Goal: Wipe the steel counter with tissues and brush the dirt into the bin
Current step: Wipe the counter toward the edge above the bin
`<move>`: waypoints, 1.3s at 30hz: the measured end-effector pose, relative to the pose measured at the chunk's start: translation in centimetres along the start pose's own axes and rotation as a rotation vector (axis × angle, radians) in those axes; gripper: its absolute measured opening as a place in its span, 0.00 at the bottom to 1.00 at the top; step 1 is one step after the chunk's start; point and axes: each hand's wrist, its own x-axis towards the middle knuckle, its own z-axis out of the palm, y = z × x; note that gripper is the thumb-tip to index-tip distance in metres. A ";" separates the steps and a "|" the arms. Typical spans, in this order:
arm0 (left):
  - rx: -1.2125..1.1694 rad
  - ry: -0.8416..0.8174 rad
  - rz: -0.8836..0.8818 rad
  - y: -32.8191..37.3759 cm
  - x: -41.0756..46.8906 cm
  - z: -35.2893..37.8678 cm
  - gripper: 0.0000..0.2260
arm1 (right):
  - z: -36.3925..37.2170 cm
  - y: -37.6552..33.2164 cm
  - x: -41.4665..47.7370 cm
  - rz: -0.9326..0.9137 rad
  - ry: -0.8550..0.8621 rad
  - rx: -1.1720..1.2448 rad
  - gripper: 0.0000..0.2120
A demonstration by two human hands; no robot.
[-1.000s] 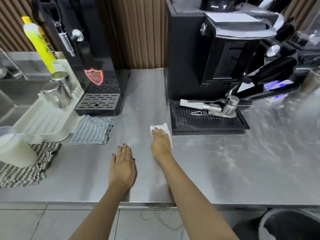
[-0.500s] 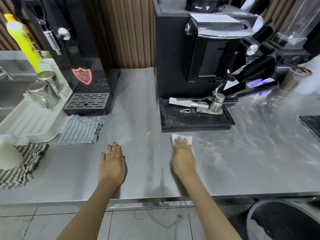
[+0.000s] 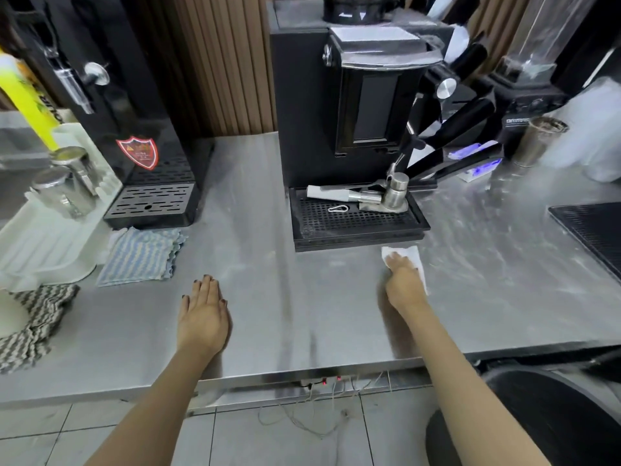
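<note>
My right hand (image 3: pixel 405 284) presses a white tissue (image 3: pixel 412 255) flat on the steel counter (image 3: pixel 302 297), just in front of the right corner of the coffee machine's black drip tray (image 3: pixel 356 227). Its fingers lie on top of the tissue, which sticks out ahead and to the right of them. My left hand (image 3: pixel 203 314) rests flat on the counter, fingers straight, to the left near the front edge. A black bin (image 3: pixel 551 418) stands on the floor below the counter's front edge at the lower right. Pale streaks and dust show on the steel to the right.
A black coffee machine (image 3: pixel 353 105) stands behind the tissue, a black dispenser (image 3: pixel 134 139) at the back left. A striped blue cloth (image 3: pixel 141 257), a white drying rack (image 3: pixel 50 230) with steel cups and a grey striped cloth (image 3: pixel 33 317) fill the left. A black mat (image 3: pixel 594 230) lies far right.
My right hand has slid the tissue to the right along the front of the drip tray. My left hand has stayed flat on the counter. The view has shifted right.
</note>
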 end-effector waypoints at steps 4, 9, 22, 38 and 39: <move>-0.033 0.095 -0.041 3.1 -0.1 -0.3 0.18 | 1.5 -5.3 -5.9 -0.324 -0.078 0.122 0.24; -0.316 0.105 0.203 11.8 -0.8 -0.3 0.19 | 2.4 -6.5 -9.1 -0.499 -0.226 0.123 0.32; -0.046 -0.029 0.263 15.2 -0.8 2.0 0.23 | 0.2 1.9 -10.3 -0.543 -0.204 0.116 0.33; -0.035 -0.018 0.246 15.3 -0.9 1.8 0.23 | 0.6 -0.2 -9.4 -0.505 -0.257 0.137 0.33; -0.036 -0.022 0.244 15.3 -1.0 1.8 0.23 | 0.7 -0.1 -8.8 -0.501 -0.250 0.139 0.34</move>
